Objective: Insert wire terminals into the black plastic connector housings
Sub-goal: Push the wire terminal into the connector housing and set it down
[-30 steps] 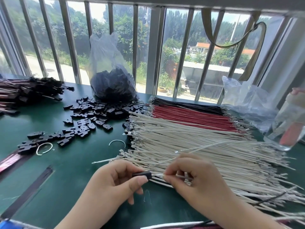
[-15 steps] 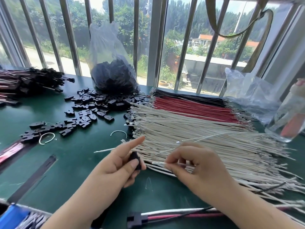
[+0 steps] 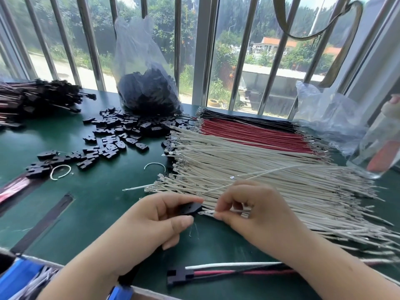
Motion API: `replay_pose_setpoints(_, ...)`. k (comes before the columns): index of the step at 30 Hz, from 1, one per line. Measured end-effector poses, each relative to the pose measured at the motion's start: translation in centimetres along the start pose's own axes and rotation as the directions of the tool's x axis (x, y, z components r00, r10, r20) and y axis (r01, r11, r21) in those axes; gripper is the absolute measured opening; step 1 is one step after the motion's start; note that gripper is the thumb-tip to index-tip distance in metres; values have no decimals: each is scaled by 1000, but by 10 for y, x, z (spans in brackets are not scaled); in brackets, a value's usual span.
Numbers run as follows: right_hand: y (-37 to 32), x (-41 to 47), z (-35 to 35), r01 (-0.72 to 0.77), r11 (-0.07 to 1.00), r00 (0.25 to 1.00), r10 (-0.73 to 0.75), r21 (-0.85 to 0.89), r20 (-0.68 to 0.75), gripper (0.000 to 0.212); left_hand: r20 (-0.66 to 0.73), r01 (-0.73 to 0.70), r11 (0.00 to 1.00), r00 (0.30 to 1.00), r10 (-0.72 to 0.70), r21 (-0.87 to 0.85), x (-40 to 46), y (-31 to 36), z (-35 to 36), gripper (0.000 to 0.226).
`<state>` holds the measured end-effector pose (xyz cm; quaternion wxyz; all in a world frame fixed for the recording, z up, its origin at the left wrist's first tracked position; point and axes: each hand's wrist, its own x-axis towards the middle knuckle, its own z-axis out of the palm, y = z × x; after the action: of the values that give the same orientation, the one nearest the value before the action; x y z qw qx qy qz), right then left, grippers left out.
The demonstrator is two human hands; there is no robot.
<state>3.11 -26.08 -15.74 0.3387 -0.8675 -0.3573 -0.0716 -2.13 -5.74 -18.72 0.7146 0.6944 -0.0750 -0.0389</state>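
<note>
Two hands work close together at the near edge of the green desk (image 3: 91, 204): my left hand (image 3: 160, 221) pinches a black connector housing (image 3: 190, 209) between thumb and forefinger, its open end turned toward the right, and my right hand (image 3: 249, 211) pinches a white wire (image 3: 220, 211) just behind its metal terminal (image 3: 203, 212). The terminal tip sits right at the mouth of the housing; whether it has entered a cavity yet I cannot tell. To do this well I judge I should keep the housing steady and level, line the terminal up straight with one cavity, and hold the wire close to the crimp so it does not buckle as I push. The terminal probably has to face the right way up to latch, so a small roll between my fingertips before pushing seems wise, then a light tug to check that it has locked. Beyond my hands lies the fanned pile of white wires (image 3: 270, 169), with red wires (image 3: 249, 133) and black wires (image 3: 242, 118) behind it. Loose housings (image 3: 121, 135) are scattered to the left, in front of a plastic bag (image 3: 147, 83) of more. A finished housing with white, red and black leads (image 3: 180, 276) lies near me, and a heap of finished assemblies (image 3: 36, 98) sits at far left.
</note>
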Motion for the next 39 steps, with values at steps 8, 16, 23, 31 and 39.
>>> replay_pose_setpoints(8,-3,-2,-6,-63,995,994,56,79,93,14,38,-18,987,999,12,160,0,2,4,30)
replay_pose_setpoints(16,-5,-6,-7,-10,1000,993,11,-8,116,15,102,-5,967,995,-22,255,4,3,2,24)
replay_pose_setpoints(23,-11,-11,-4,133,989,991,-132,-66,19,8,181,36,998,982,-46,59,2,2,-5,29)
replay_pose_setpoints(31,-15,-9,-1,-40,998,998,43,54,-42,19,201,65,997,978,-57,-36,1,0,-8,36)
replay_pose_setpoints(39,-11,-13,-4,220,965,974,-209,-144,87,8,190,67,991,978,-88,113,3,5,-2,28)
